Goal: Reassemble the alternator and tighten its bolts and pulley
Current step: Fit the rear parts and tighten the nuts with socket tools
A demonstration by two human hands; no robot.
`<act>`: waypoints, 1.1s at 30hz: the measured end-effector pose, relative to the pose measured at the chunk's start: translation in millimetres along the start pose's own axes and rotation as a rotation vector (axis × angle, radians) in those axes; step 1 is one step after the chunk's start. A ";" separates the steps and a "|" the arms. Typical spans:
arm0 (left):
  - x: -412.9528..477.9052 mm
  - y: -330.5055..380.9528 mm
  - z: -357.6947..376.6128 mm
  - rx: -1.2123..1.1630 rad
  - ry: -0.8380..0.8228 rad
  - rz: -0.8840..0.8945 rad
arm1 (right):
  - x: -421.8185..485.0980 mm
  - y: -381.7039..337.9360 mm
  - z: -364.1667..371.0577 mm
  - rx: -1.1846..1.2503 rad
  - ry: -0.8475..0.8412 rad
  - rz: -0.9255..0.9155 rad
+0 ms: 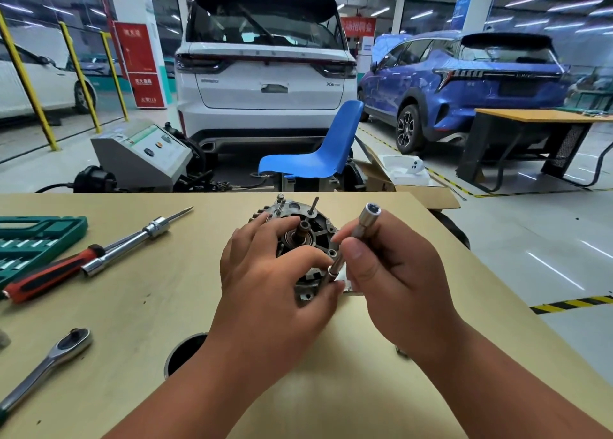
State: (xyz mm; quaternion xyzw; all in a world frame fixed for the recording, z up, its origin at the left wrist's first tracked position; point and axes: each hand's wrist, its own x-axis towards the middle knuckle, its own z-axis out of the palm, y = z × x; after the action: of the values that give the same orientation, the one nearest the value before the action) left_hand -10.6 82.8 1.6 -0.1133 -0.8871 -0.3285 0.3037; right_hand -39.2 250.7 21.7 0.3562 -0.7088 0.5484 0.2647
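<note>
The alternator (313, 238) lies flat on the tan table (149, 306), its shaft and bearing pointing up, with two long bolts (312, 206) standing at its far rim. My left hand (265, 272) rests on its near left side, thumb and fingers pinching at the lower end of a long silver socket extension (356, 231). My right hand (394, 272) holds that tool's shaft, tilted, its open socket end pointing up and away. The tool's tip sits at the alternator's near right rim.
A red-handled driver with a silver socket bar (99, 256) and a green socket case (30, 243) lie at left. A ratchet (46, 362) lies near left. A round hole (184, 355) opens in the table. A blue chair (318, 153) stands beyond the far edge.
</note>
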 end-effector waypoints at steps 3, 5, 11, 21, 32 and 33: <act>-0.2 0.1 -1.0 0.018 -0.017 0.005 | -0.2 -1.2 -1.4 0.036 -0.033 -0.003; 0.3 1.0 -1.0 0.015 -0.010 -0.010 | 0.0 -2.7 -0.6 0.037 -0.022 0.001; 0.8 2.6 -1.0 0.010 -0.009 -0.029 | 2.1 -4.8 -2.2 0.000 0.039 -0.026; 0.7 1.8 -1.0 0.016 -0.022 -0.030 | 2.5 -8.3 -3.5 -0.031 0.003 -0.045; 0.0 0.6 -0.5 0.081 -0.053 0.003 | 2.2 -9.0 -4.4 -0.126 0.015 -0.093; 0.4 0.5 -0.1 0.080 -0.048 -0.005 | 2.2 -9.5 -4.4 -0.121 0.008 -0.095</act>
State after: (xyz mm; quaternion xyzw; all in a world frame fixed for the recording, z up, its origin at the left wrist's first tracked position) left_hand -10.6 83.1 2.2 -0.1068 -0.9068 -0.2909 0.2859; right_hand -33.0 253.1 30.2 0.3704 -0.7220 0.4927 0.3143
